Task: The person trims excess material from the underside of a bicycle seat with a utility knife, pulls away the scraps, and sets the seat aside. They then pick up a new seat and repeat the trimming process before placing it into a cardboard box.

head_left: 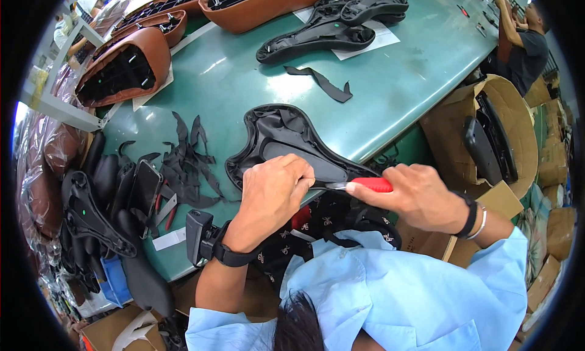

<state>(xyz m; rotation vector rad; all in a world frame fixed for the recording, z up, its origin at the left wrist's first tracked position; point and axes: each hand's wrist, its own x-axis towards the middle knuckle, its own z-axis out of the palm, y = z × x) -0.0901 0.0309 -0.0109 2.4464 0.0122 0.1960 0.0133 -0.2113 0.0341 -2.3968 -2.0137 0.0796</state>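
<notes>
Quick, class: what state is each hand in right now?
Left hand: closed, at the saddle; what it grips cannot be told.
Right hand: closed, holding the red-handled tool.

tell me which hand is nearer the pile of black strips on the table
Left. The left hand is at the black seat, just right of the pile of black strips; the right hand is farther right, gripping the red-handled tool.

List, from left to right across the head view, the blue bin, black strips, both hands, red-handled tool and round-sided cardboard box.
Blue bin → black strips → left hand → red-handled tool → right hand → cardboard box.
</notes>
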